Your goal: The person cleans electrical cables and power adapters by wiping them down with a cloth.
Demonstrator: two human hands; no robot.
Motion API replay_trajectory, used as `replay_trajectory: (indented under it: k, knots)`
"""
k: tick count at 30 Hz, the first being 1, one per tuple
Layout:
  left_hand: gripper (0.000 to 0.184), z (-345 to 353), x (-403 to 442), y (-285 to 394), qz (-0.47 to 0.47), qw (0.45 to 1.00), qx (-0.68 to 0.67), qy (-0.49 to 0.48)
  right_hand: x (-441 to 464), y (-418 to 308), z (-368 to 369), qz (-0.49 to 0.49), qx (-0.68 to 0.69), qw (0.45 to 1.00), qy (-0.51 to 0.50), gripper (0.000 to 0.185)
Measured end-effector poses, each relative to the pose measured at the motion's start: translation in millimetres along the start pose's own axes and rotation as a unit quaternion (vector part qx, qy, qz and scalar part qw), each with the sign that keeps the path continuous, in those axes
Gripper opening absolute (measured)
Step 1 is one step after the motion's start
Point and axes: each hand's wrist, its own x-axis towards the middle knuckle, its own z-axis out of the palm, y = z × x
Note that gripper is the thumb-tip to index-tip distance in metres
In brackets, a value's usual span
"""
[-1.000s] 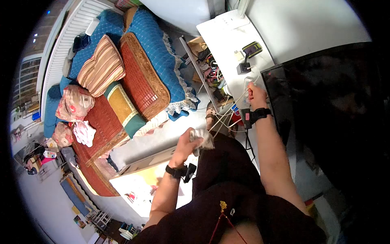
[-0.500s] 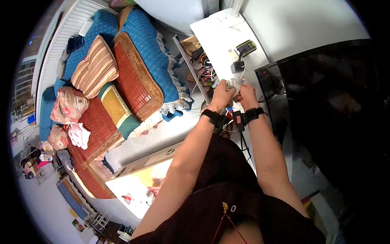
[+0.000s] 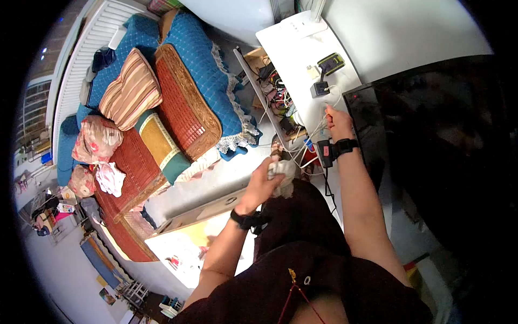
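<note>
My left hand is closed round a crumpled whitish cloth, held low in front of my dark trousers. Further up and to the right, my right hand pinches a white cable beside the edge of the white tabletop. Several white cables hang down in loops from there toward the floor. On the tabletop sit a black adapter and a black-and-yellow device. Each wrist wears a black band.
An open drawer full of tangled cables juts out left of the tabletop. A large black screen stands on the right. A sofa with a blue cover and a striped pillow are on the left. A lit white surface lies lower left.
My left hand, with the cloth, has moved down and left, away from my right hand. My right hand has shifted slightly right and now stands alone at the cable.
</note>
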Motion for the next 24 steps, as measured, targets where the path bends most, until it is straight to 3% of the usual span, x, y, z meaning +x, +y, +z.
replay_trajectory:
  k: [4, 6, 9, 10, 12, 13, 17, 21, 22, 24]
  knots:
    - [0.031, -31, -27, -22, 0.01, 0.999, 0.029, -0.014, -3, 0, -5, 0.0, 0.032, 0.999, -0.008, 0.019]
    - [0.032, -41, -31, -26, -0.08, 0.993, -0.075, -0.038, -8, -9, -6, 0.02, 0.027, 0.999, -0.017, 0.019]
    - [0.033, -43, -4, -10, -0.114, 0.992, -0.053, -0.003, -17, -19, -6, 0.041, 0.002, 0.998, -0.045, 0.02]
    - [0.029, -39, 14, -22, 0.018, 0.998, -0.059, 0.01, -16, -18, -7, 0.051, -0.01, 0.995, -0.086, 0.02]
    - [0.022, -33, 52, -36, -0.025, 0.982, -0.183, 0.03, -19, -17, -11, 0.057, -0.022, 0.987, -0.146, 0.021]
    - [0.021, -30, 65, -12, -0.041, 0.983, -0.176, 0.023, -18, -16, -10, 0.056, -0.023, 0.988, -0.144, 0.021]
    - [0.028, 5, 121, -2, 0.05, 0.961, -0.269, -0.049, -22, -12, -8, 0.059, -0.055, 0.976, -0.203, 0.019]
    - [0.027, 38, 159, -1, 0.009, 0.946, -0.294, -0.134, -23, -10, -2, 0.027, -0.088, 0.968, -0.234, 0.017]
    - [0.026, 43, 161, 3, 0.004, 0.927, -0.329, -0.178, -25, -7, 2, -0.004, -0.06, 0.976, -0.21, 0.018]
    - [0.025, 56, 157, 3, -0.022, 0.918, -0.359, -0.169, -22, -3, 6, -0.039, -0.042, 0.983, -0.174, 0.019]
